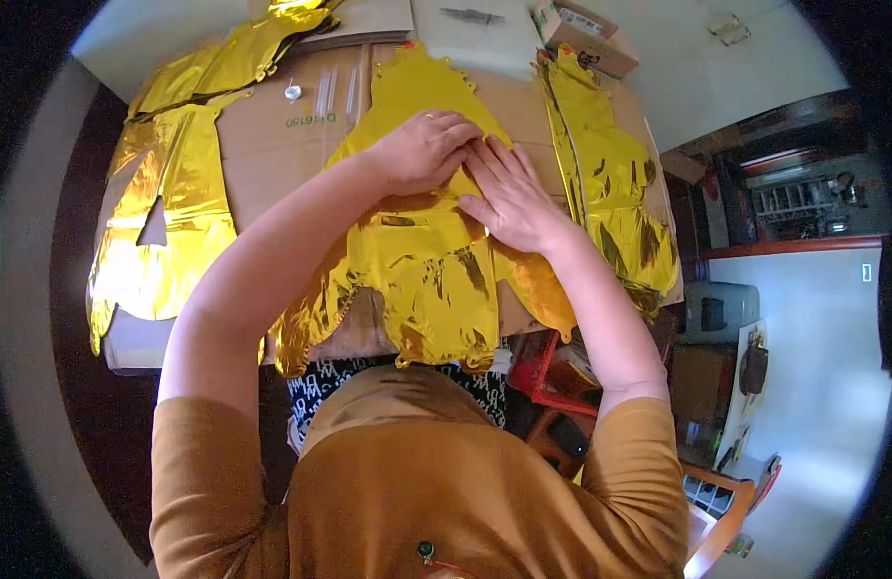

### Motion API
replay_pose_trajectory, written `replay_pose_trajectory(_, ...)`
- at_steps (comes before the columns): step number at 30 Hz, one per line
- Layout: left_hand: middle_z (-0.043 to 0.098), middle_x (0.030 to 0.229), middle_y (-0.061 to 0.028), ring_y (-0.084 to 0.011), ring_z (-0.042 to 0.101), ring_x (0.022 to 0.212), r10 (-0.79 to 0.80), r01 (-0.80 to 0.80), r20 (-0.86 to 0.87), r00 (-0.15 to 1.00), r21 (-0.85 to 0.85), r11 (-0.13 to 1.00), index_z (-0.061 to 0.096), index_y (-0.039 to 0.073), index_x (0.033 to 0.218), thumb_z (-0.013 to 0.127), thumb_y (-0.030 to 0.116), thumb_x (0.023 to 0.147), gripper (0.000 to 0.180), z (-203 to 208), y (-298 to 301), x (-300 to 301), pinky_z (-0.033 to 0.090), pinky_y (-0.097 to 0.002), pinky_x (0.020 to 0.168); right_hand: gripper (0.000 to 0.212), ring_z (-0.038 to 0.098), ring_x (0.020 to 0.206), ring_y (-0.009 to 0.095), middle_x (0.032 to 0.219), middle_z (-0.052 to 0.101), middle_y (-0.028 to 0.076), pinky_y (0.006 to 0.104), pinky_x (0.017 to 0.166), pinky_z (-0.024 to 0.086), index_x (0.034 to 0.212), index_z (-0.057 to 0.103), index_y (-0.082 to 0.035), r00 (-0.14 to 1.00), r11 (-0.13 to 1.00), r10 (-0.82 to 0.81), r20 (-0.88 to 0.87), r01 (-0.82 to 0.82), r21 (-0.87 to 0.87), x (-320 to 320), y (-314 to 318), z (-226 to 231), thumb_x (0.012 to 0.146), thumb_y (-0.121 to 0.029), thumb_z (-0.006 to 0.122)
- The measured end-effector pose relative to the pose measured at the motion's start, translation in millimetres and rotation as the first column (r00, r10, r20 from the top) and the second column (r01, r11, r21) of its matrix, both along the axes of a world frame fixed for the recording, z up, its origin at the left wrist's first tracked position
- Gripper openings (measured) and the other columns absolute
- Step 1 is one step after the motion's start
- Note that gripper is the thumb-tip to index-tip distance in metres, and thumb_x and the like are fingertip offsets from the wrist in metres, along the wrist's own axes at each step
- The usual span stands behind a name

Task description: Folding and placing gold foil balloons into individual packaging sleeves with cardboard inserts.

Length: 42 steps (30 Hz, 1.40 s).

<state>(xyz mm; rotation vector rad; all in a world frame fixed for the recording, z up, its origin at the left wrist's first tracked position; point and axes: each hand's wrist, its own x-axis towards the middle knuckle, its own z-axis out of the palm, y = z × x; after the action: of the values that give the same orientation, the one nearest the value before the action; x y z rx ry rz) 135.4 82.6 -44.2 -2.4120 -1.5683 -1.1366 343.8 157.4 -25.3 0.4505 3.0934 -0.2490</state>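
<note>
A flat gold foil balloon [422,87] lies on brown cardboard in front of me, its lobed lower end reaching toward my lap. My right hand [514,198] rests flat on it with the fingers stretched and the thumb apart. Close against those fingertips, my left hand [429,152] is closed over the foil, its fingers bent and pressed together; what they pinch, if anything, is hidden. A ring shows on one left finger. Both forearms cover parts of the balloon's sides.
More gold foil balloons lie flat at the left [200,183] and the right [600,145]. Thin clear straws [338,92] and a small white round piece [292,92] lie on the cardboard [263,145]. A small carton [591,39] stands far right; a red crate [538,376] sits below the table edge.
</note>
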Motion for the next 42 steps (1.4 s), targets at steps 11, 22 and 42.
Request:
replay_pose_trajectory(11, 0.063, 0.123, -0.0181, -0.0369, 0.058, 0.117, 0.04, -0.038, 0.027, 0.999, -0.06, 0.997, 0.059, 0.002, 0.123, 0.061, 0.014, 0.09, 0.036, -9, -2, 0, 0.046, -0.0448, 0.101, 0.049, 0.031, 0.146, 0.036, 0.155, 0.041, 0.011, 0.0513, 0.12, 0.017, 0.145, 0.049, -0.008, 0.978, 0.994, -0.013, -0.207, -0.009, -0.104, 16, 6, -12, 0.102, -0.031, 0.048)
replay_pose_trajectory(22, 0.061, 0.128, -0.0149, -0.0364, 0.056, 0.119, 0.324, -0.306, 0.128, 0.937, -0.141, 0.942, 0.062, 0.008, 0.124, 0.065, 0.015, 0.086, 0.038, 38, -85, -26, 0.043, -0.0481, 0.104, 0.046, 0.035, 0.145, 0.033, 0.154, 0.044, 0.007, 0.0529, 0.119, 0.022, 0.143, 0.051, -0.013, 0.965, 0.999, 0.03, -0.261, -0.035, -0.013, 15, 7, -17, 0.099, -0.024, 0.054)
replay_pose_trajectory(42, 0.043, 0.152, -0.0158, -0.0378, 0.029, 0.146, 0.415, -0.512, -0.312, 0.855, -0.373, 0.774, 0.047, 0.003, 0.143, 0.06, 0.031, 0.094, 0.058, 46, -256, -3, 0.017, -0.0525, 0.121, 0.046, 0.04, 0.141, 0.033, 0.152, 0.046, 0.01, 0.0448, 0.118, 0.03, 0.142, 0.051, -0.008, 0.946, 0.993, 0.118, -0.302, -0.12, 0.011, 6, 9, -15, 0.098, -0.02, 0.055)
